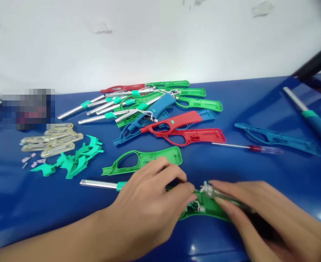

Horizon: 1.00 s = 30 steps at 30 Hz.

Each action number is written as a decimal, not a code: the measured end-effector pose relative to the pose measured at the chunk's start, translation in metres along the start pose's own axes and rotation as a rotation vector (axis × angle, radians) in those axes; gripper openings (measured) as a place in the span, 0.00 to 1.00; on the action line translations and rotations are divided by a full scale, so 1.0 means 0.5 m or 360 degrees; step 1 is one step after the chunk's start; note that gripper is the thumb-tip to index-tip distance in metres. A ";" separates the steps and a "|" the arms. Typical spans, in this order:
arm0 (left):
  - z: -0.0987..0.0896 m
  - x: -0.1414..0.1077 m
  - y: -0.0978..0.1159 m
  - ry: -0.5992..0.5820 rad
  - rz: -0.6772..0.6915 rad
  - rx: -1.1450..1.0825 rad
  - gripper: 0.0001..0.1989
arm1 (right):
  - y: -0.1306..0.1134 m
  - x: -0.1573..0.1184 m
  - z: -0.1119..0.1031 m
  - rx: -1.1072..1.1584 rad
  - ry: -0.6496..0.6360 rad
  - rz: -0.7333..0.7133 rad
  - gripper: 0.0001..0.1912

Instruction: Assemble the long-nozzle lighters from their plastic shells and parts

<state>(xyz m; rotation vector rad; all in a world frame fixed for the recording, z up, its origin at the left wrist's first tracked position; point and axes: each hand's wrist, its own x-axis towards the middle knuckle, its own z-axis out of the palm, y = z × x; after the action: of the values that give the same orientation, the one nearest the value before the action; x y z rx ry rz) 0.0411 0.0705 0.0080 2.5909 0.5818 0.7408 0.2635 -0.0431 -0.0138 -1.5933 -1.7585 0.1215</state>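
Observation:
A green lighter shell [211, 209] lies at the front with a white wire and small parts inside it. Its metal tube [98, 184] with a green collar points left. My left hand [153, 200] is closed over the shell's middle, fingers bent on it and hiding much of it. Between the thumb and fingers of my right hand [247, 207] is a clear tank [226, 196], its valve end just above the shell. Behind my left hand rests an open green half shell [146, 157].
Red, blue and green shells [184, 122] and metal tubes pile up at the back. Teal triggers [74, 160] and clear tanks [59, 138] lie left. A screwdriver [258, 148], a blue half shell [280, 139] and a blue lighter [317, 123] are right.

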 end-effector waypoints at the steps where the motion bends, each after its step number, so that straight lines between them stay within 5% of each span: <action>1: 0.004 0.001 -0.003 0.0018 0.0016 -0.0022 0.11 | -0.009 0.002 0.002 -0.0014 0.0001 -0.0022 0.14; 6: 0.009 0.013 -0.009 0.0000 -0.0015 -0.0099 0.10 | -0.015 0.019 0.010 -0.0120 0.0069 -0.0151 0.10; 11: -0.005 0.016 0.006 -0.0217 0.0042 0.0230 0.14 | -0.005 0.014 0.012 -0.0128 0.0064 -0.0147 0.10; 15: -0.005 0.008 0.017 -0.0096 0.0275 0.0518 0.15 | 0.000 0.010 0.005 -0.0086 -0.0006 -0.0156 0.10; 30: 0.013 0.003 0.017 0.0096 0.0233 0.0513 0.12 | 0.018 -0.003 -0.004 -0.0066 0.0038 -0.0392 0.12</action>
<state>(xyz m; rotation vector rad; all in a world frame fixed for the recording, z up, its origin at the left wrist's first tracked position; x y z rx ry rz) 0.0484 0.0624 0.0076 2.9428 0.5744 0.8334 0.2720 -0.0432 -0.0181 -1.3874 -1.9331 -0.0519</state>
